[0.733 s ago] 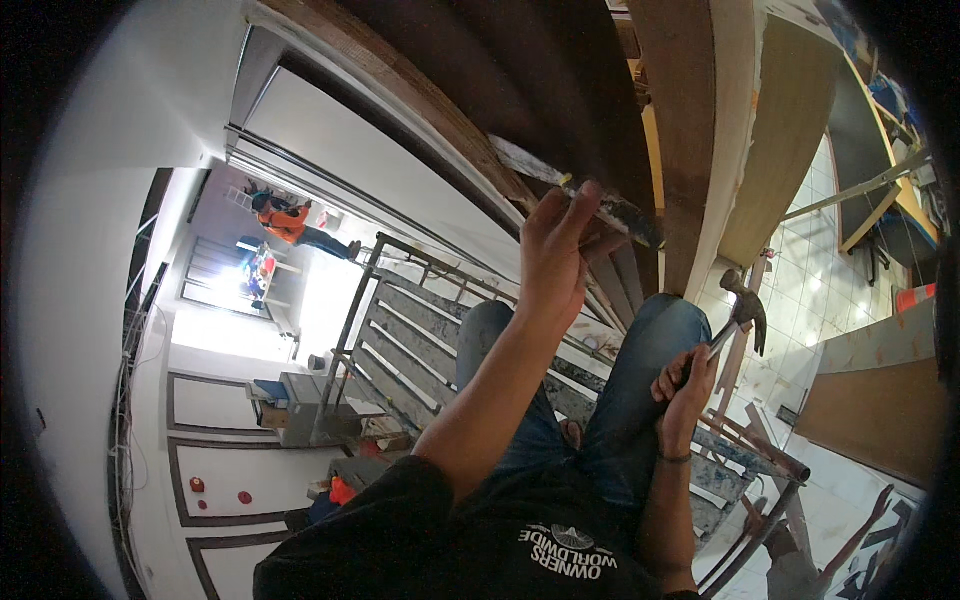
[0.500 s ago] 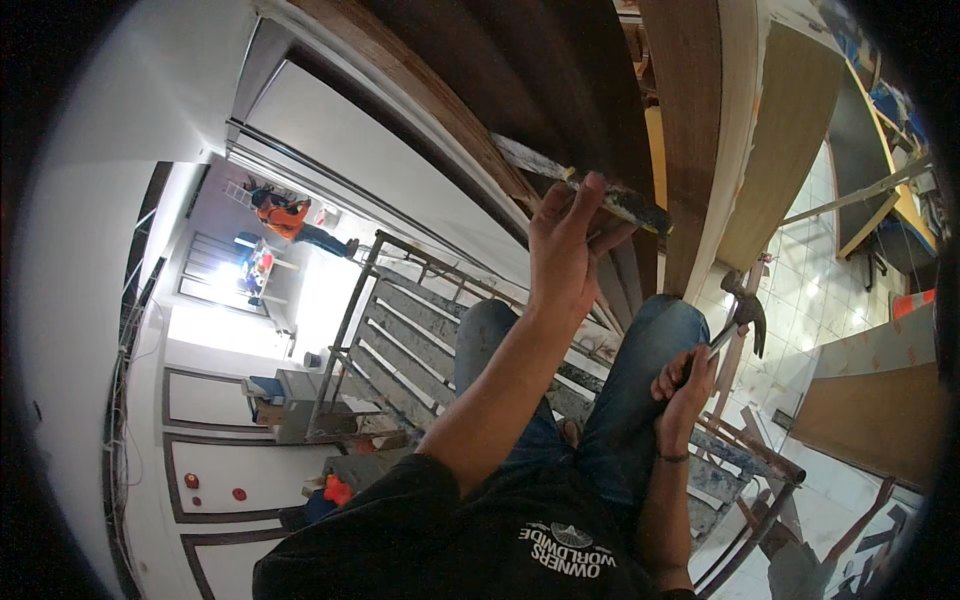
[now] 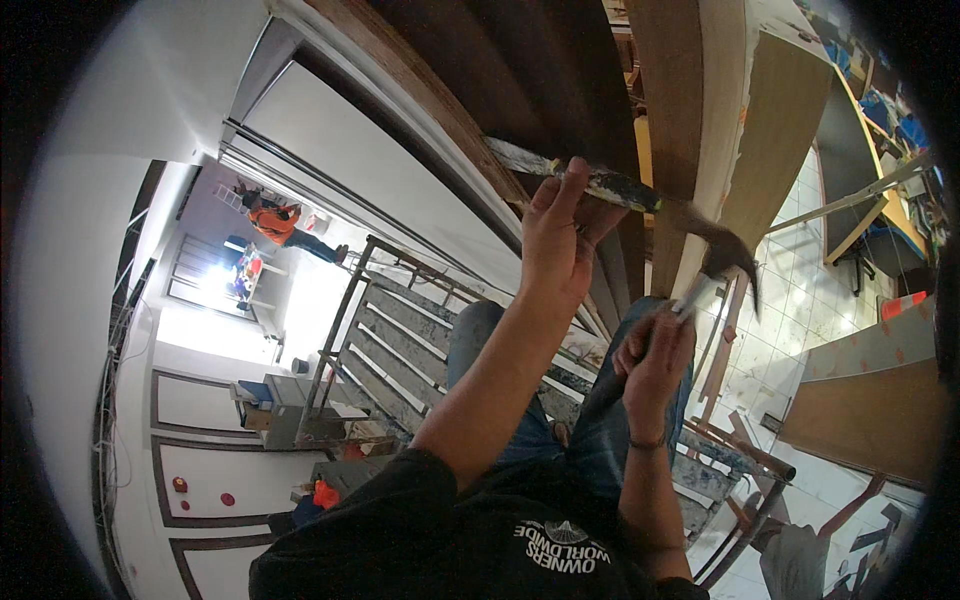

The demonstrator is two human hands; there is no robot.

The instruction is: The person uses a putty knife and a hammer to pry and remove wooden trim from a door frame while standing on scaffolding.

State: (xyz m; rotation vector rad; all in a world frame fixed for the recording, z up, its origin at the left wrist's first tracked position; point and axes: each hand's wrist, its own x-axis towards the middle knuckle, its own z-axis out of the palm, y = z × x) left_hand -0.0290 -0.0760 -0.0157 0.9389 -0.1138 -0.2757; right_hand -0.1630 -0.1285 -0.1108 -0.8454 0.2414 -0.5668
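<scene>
My left hand (image 3: 562, 235) is closed around a worn chisel (image 3: 622, 190) with a whitish, paint-smeared blade and a dark, marked handle. The tip of its blade meets the edge of a brown wooden trim (image 3: 430, 85). In my right hand (image 3: 652, 362) is a claw hammer (image 3: 725, 250), gripped along its shaft. The hammer's head is blurred by motion and lies close beside the chisel's butt end; whether the two touch, I cannot tell. Dark brown wooden panels (image 3: 540, 70) stand behind the chisel.
Under me is a slatted metal scaffold platform (image 3: 395, 345) with a rusty rail (image 3: 745, 450). Pale boards (image 3: 780, 130) rise at the right. A person in an orange vest (image 3: 275, 222) stands far left; another person (image 3: 800, 560) is low at the right. A tiled floor (image 3: 800, 290) lies below.
My right hand has swung the hammer up and left, bringing its head to the chisel's butt end. My left hand keeps the chisel at the trim, shifted slightly with the view.
</scene>
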